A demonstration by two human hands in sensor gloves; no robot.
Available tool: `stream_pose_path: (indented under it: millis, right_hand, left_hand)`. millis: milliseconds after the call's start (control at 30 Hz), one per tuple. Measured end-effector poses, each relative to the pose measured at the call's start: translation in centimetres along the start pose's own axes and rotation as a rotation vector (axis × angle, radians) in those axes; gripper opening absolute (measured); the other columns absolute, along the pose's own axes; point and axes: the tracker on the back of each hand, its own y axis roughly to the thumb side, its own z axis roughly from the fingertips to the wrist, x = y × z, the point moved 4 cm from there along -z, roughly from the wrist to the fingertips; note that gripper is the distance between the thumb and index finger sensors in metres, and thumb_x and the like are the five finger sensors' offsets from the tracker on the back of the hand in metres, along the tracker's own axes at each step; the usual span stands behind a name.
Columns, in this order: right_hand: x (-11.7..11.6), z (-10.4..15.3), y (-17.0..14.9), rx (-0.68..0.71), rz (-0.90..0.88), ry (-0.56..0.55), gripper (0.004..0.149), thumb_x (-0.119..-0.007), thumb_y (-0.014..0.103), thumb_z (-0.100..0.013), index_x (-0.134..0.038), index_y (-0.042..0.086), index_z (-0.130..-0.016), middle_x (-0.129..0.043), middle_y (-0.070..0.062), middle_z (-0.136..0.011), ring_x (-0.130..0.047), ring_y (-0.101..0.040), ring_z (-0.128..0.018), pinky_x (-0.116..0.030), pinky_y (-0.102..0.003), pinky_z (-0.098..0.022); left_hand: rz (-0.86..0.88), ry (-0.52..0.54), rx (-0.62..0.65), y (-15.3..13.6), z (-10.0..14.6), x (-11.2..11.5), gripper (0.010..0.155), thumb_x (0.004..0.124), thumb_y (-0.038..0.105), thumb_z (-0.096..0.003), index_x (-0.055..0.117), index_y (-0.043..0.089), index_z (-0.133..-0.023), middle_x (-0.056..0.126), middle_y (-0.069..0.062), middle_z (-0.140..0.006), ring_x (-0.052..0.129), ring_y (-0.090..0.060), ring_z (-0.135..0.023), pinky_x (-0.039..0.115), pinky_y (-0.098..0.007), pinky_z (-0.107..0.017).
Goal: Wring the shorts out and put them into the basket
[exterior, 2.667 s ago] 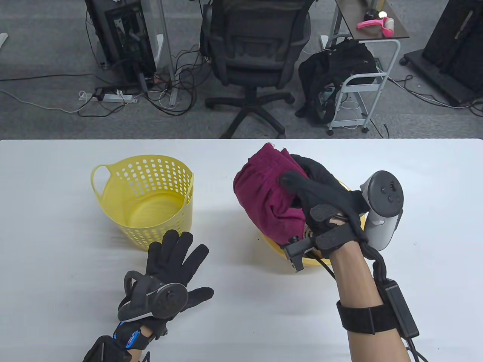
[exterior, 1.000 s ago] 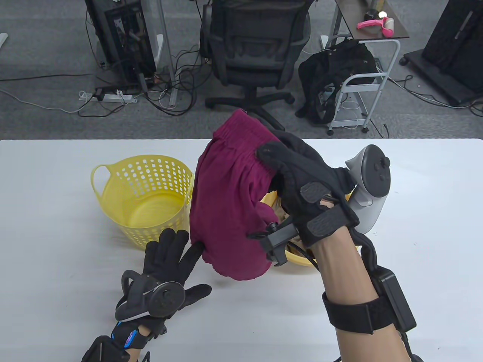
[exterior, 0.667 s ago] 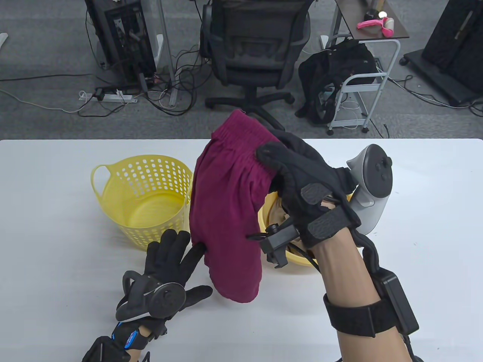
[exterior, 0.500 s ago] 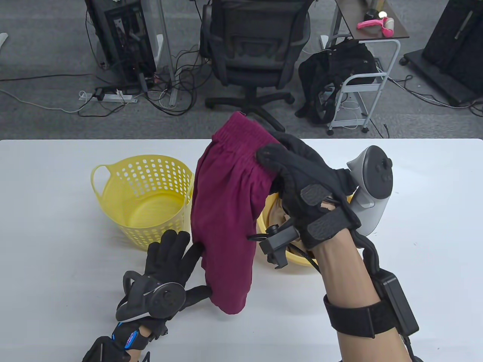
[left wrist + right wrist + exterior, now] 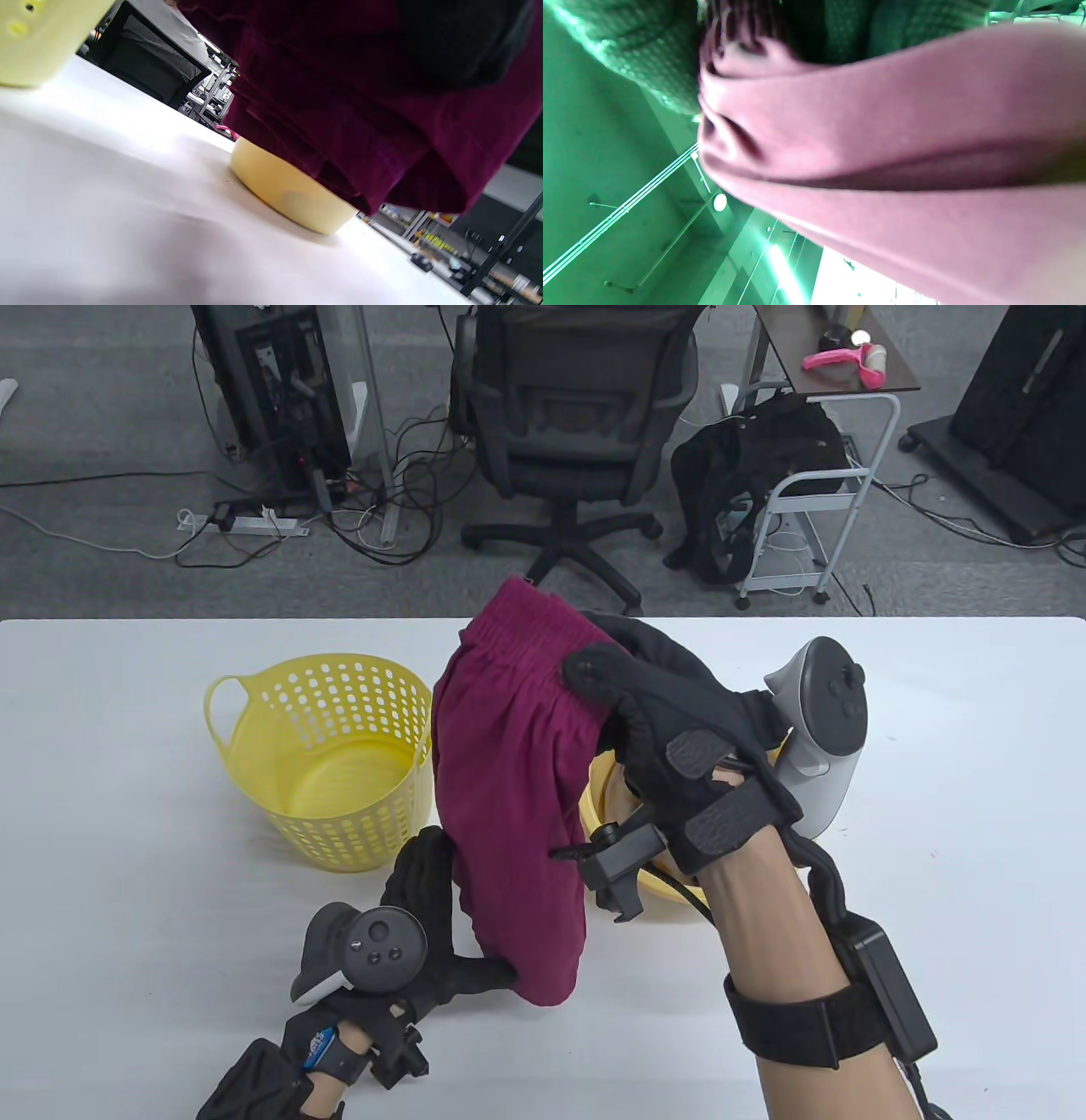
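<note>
right hand (image 5: 670, 729) grips waistband of maroon shorts (image 5: 509, 789), hanging above bench (image 5: 127, 857) between yellow basket (image 5: 327, 759) and yellow bowl (image 5: 607, 802). left hand (image 5: 441, 933) fingers curled round the lower hem.

My black-gloved hands (image 5: 679, 729) grip maroon shorts (image 5: 509, 789); the hole-dotted basket (image 5: 331, 763) is yellow, the surface (image 5: 127, 814) white.
</note>
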Motion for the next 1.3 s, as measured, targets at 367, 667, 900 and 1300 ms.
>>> stream_pose_path:
  millis: [367,667,900,1300]
  right_hand:
    - [-1.7,-0.3,-0.8,0.002,-0.092,0.053,0.066,-0.085,0.054,-0.055,-0.070,0.002,-0.094,-0.090,-0.017,-0.074,-0.103,-0.028,-0.051,-0.091,-0.032,-0.039]
    - [-1.8,-0.9,-1.6,0.001,-0.147,0.057,0.066,-0.084,0.054,-0.056,-0.070,0.002,-0.094,-0.089,-0.017,-0.075,-0.102,-0.028,-0.052,-0.091,-0.032,-0.040]
    - [-0.2,-0.7,-1.6,0.012,-0.125,0.023,0.066,-0.084,0.053,-0.056,-0.069,0.003,-0.094,-0.089,-0.017,-0.076,-0.102,-0.028,-0.053,-0.091,-0.032,-0.041]
    - [4.4,0.4,-1.9,0.014,-0.062,-0.077,0.066,-0.085,0.052,-0.056,-0.067,0.003,-0.096,-0.087,-0.017,-0.079,-0.100,-0.030,-0.057,-0.090,-0.034,-0.044]
  left_hand:
    - [0.304,-0.007,-0.022,-1.0,-1.9,-0.2,0.135,0.100,0.059,-0.0333,0.010,-0.004,-0.112,0.026,-0.042,-0.119,0.036,-0.071,-0.107,0.043,-0.082,-0.064]
    - [0.389,0.026,-0.026,-1.4,-3.3,-0.7,0.096,0.105,0.044,-0.0378,0.050,0.014,-0.110,0.079,-0.013,-0.107,0.077,-0.047,-0.103,0.054,-0.076,-0.065]
    - [0.401,0.043,-0.032,-1.7,-3.4,-0.6,0.059,0.100,0.032,-0.0454,0.072,0.021,-0.096,0.099,-0.004,-0.083,0.099,-0.036,-0.082,0.063,-0.072,-0.064]
    - [0.299,-0.008,-0.070,-2.1,-2.6,-1.3,0.034,0.089,0.029,-0.0520,0.084,0.019,-0.084,0.098,-0.011,-0.077,0.097,-0.043,-0.075,0.065,-0.071,-0.061]
